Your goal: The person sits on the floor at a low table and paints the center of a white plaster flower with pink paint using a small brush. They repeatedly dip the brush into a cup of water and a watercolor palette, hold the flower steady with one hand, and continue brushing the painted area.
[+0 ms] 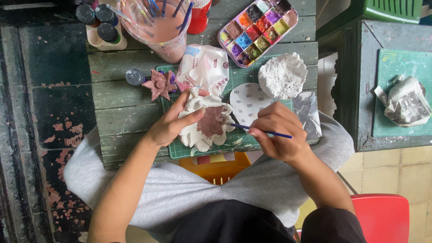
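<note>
**White clay leaf getting brown paint, both hands busy**

Clay pieces: three counted. One white leaf-shaped piece [204,123], lobed edge, matte, with a brown painted patch in the middle; it is sitting on the green cutting mat [177,150] near the bench's front edge. One rough white ruffled bowl form [282,75] lying on the mat's far right. One painted dusky-pink flower [158,84] lying at the mat's left edge.

Left hand [173,123] is gripping the leaf's left side, thumb curling over the top, fingers spreading over the face. Right hand [276,132] is closing in a pencil grip on one thin blue-handled brush [258,130]; the tip is touching the leaf's right edge.

Paint: one plastic watercolour palette [257,28] with many small wells, lying tilted at the far edge. Three dark-capped paint bottles [100,22] are standing in a group far left, and one more capped bottle [135,76] is lying beside the flower. One clear cup [164,27] is holding pinkish water and several brushes. One crumpled white plastic bag [204,67] is lying behind the leaf. Sandpaper sheet [247,101], pale and rounded, is lying under the bowl form.

Wooden bench [121,110], green planks, worn and flaking. Bare planks are showing left of the mat; the far side is crowded.
</note>
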